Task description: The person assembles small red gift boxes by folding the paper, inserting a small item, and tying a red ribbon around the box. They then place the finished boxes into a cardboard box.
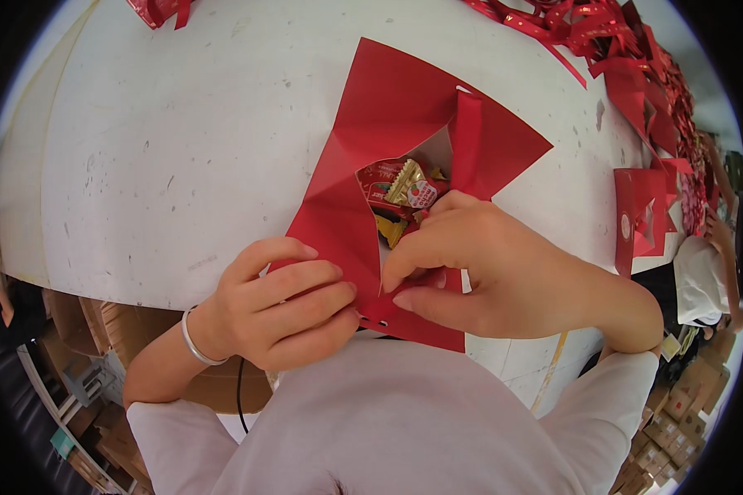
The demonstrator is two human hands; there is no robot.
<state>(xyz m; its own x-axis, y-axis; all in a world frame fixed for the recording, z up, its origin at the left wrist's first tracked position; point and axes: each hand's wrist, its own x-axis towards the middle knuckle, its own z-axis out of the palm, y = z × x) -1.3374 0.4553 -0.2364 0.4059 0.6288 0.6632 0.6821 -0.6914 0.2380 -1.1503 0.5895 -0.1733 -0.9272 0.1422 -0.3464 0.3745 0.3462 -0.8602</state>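
Note:
A red folded-paper gift box [392, 99] lies on the table before me, its pointed flaps spread and its top partly open. Inside it are several wrapped candies, among them a gold-wrapped candy [411, 186] and a yellow-wrapped one [390, 230]. A red ribbon [467, 136] passes through a slot in the far right flap and runs down beside the opening. My left hand [287, 299] is closed over the box's near left flap. At the near edge of the opening, my right hand [479, 264] pinches the box's paper, its far fingers over the candies; its fingertips are partly hidden.
Red ribbons [582, 25] lie heaped at the far right, above further red boxes [640, 210]. Another red box [153, 10] shows at the far left edge of the white table [182, 148]. Cardboard cartons [677, 421] stand below the right side, and other people are beyond.

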